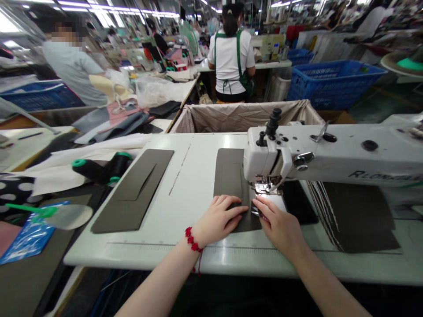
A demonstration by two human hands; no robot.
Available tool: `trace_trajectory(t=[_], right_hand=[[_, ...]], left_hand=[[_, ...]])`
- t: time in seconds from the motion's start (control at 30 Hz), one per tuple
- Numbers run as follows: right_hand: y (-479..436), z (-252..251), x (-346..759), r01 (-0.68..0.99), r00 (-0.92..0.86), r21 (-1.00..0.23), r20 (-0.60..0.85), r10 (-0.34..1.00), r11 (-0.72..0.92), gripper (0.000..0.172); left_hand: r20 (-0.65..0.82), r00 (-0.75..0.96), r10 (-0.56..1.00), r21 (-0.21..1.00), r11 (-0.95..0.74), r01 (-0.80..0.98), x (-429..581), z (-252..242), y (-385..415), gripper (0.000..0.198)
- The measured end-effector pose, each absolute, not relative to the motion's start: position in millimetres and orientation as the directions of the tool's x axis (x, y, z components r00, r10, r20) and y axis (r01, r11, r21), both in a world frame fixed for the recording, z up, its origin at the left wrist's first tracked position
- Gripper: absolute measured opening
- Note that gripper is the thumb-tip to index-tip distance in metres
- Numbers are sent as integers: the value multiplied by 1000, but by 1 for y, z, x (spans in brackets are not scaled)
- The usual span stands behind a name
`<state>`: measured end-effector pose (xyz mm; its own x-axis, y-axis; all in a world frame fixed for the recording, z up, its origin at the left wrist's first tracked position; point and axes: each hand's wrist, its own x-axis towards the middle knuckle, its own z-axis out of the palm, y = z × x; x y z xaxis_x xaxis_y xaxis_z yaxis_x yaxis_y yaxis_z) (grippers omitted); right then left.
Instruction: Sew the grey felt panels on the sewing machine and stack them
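A grey-brown fabric panel (228, 176) lies on the white sewing table (191, 198), running under the presser foot (262, 188) of a white sewing machine (330, 160). My left hand (216, 218), with a red bead bracelet at the wrist, rests flat on the panel's near end with fingers stretched out. My right hand (280, 226) presses down just right of it, fingertips close together at the panel's edge near the needle; whether it pinches anything is unclear.
A second grey-brown panel (135, 191) lies at the table's left, a stack of similar pieces (357, 215) at the right. Black thread cones with green ends (99, 169) sit at left. A cloth-lined bin (244, 116) stands behind the table. Two people work beyond, near blue crates (333, 81).
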<state>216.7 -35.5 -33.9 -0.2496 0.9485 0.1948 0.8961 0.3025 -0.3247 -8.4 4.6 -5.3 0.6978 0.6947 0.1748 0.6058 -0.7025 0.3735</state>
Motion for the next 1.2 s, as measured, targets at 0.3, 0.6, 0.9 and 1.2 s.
trace_trajectory(t=[0.3, 0.6, 0.9, 1.2], right_hand=[[-35, -35, 217, 894, -247, -329, 204, 947, 304, 49], [-35, -35, 218, 891, -255, -336, 187, 949, 306, 48], [-36, -37, 219, 896, -260, -319, 183, 948, 307, 48], [-35, -39, 219, 896, -256, -317, 204, 945, 311, 49]], left_hand=[[151, 685, 713, 385, -681, 623, -8, -8, 6, 35], [177, 614, 769, 375, -629, 681, -5, -15, 8, 40], [142, 589, 795, 283, -603, 746, -4, -24, 12, 56], [121, 587, 801, 222, -598, 770, -3, -25, 12, 58]])
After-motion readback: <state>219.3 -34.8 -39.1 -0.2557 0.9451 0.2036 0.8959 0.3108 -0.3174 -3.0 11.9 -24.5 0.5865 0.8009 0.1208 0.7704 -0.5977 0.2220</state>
